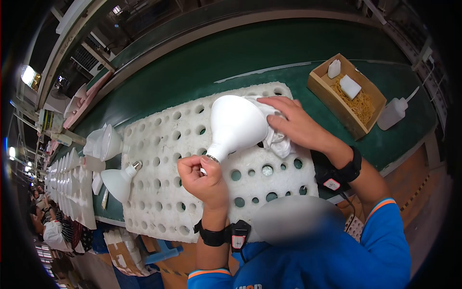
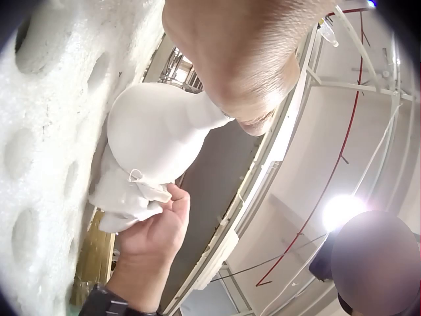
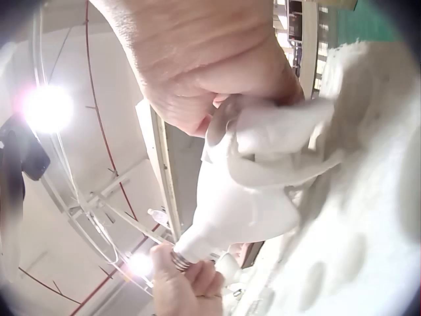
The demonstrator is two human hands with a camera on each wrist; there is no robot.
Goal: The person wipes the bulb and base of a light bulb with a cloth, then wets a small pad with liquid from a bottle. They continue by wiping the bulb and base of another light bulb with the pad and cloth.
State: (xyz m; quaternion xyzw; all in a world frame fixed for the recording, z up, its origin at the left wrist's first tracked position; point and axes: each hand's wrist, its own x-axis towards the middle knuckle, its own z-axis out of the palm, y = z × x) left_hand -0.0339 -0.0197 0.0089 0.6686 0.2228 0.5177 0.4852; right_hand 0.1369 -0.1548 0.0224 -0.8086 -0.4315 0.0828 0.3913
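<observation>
A large white reflector-shaped light bulb (image 1: 236,123) is held at a tilt over the white foam board (image 1: 219,216), which is full of round holes. My left hand (image 1: 202,180) grips the bulb by its metal screw base (image 3: 179,261), fingers curled round it. At the wide end, my right hand (image 1: 301,126) holds a crumpled white cloth (image 1: 279,146) against the bulb's face and rim. The right wrist view shows the cloth (image 3: 276,131) bunched under that hand's thumb and fingers. Part of the bulb's face is hidden behind the cloth.
Another white bulb (image 1: 117,184) lies at the board's left edge, near a plastic-wrapped bulb (image 1: 108,143). A row of white lampshade-like pieces (image 1: 70,188) runs along the left. On the green table (image 1: 250,45), a wooden box (image 1: 332,108) and a squeeze bottle (image 1: 392,114) stand at right.
</observation>
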